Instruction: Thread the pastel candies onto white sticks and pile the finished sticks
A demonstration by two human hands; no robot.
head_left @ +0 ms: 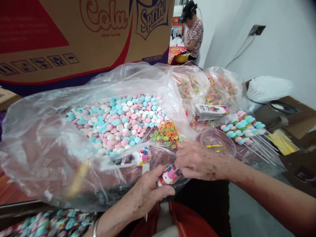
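Note:
Low in the middle, my left hand (150,187) is closed around a candy stick in a small printed clear bag (170,175). A white stick end (146,217) pokes out below that hand. My right hand (196,161) is closed, fingertips pinched at the upper end of the same bag; just what they grip there is partly hidden. Behind my hands lie green, yellow and orange gummy rings (169,133) and a heap of pink, blue and white candies (118,121) on plastic sheeting (44,131). Printed bags (134,157) lie to the left of my hands.
Right: a round clear lid (217,141) with gold ties, unwrapped candy sticks (243,128), a stack of printed bags (212,112), yellow strips (283,141). Lower left: wrapped candies (54,223). Behind: a large carton (86,39); a person (195,36) works further back.

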